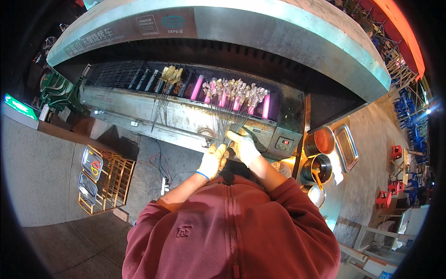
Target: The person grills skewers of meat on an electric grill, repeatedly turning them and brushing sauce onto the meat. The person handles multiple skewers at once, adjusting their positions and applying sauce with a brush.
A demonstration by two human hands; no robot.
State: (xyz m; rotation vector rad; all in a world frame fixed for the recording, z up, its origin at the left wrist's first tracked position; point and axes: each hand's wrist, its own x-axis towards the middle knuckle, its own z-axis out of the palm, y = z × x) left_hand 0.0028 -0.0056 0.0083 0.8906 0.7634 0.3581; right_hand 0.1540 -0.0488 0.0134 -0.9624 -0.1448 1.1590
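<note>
My gloved left hand grips the lower ends of a bundle of metal skewers. Beside it my right hand, gloved too, has its fingers closed on the same bundle from the right. The far ends fan out and carry chunks of meat over the pink-glowing heating tubes of a barbecue grill. Farther left, a smaller bunch of skewers with yellowish food lies across the grill, its handles hanging over the front edge. The skewers' near tips are hidden in my hands.
A curved metal hood overhangs the grill. To the right stand a pot of red powder, a pot of dark liquid with a brush and a metal tray. A wooden rack and cables are at left.
</note>
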